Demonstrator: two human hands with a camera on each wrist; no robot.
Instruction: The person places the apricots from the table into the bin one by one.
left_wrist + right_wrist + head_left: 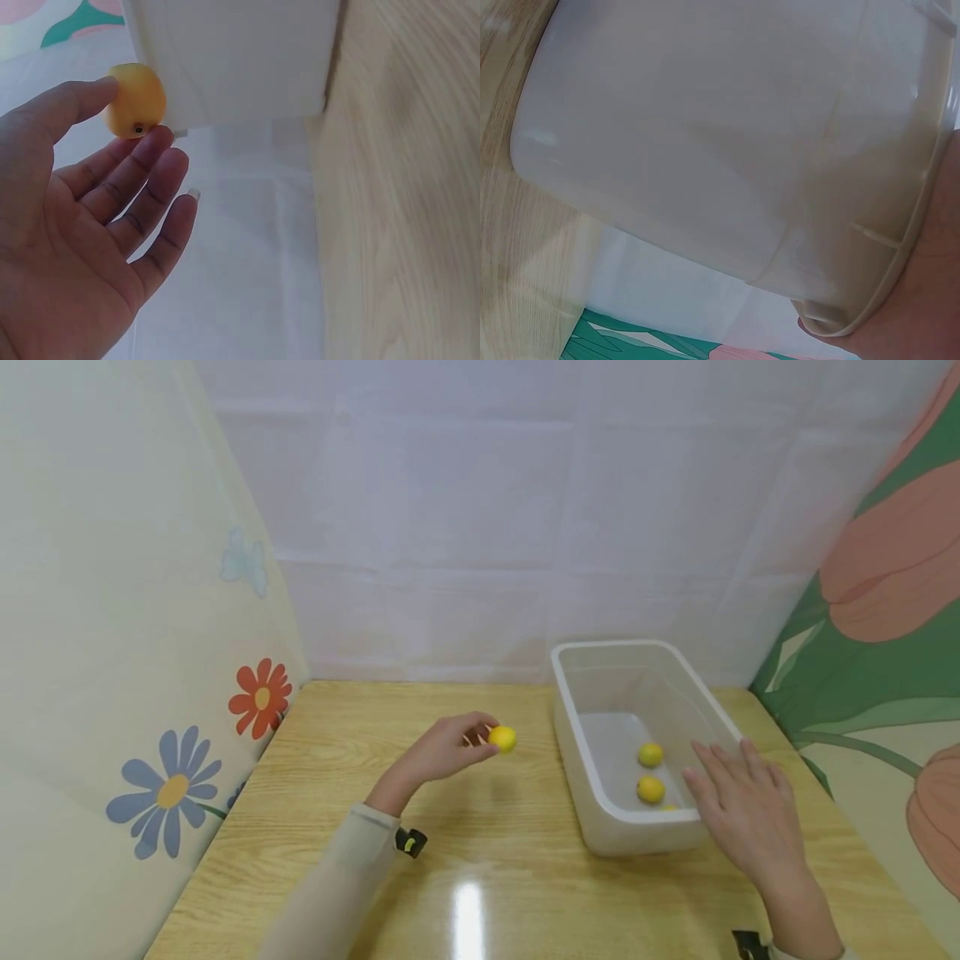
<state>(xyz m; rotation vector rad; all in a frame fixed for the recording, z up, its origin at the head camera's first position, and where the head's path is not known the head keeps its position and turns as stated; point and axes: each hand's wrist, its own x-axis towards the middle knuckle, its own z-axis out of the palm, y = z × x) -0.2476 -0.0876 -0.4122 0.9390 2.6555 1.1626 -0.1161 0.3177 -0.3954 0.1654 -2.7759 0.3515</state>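
Observation:
My left hand [444, 752] pinches a small yellow fruit [504, 740] above the table, left of a white plastic bin [573, 727]. In the left wrist view the fruit [136, 97] sits between thumb and fingertips, a small dark spot at its end. Inside the bin lie two yellow fruits [650, 789], and a sliver of another shows by the near wall. My right hand [753, 814] lies over the bin's near right corner, its fingers extended. In the right wrist view only part of that hand [922, 292] shows at the bin's rim; its fingers are mostly hidden.
The bin stands on a wood-grain table [480, 827] at the right. A white cloth wall [435, 527] rises behind the table. Flower-printed cloths hang on the left [82, 652] and right [885, 610].

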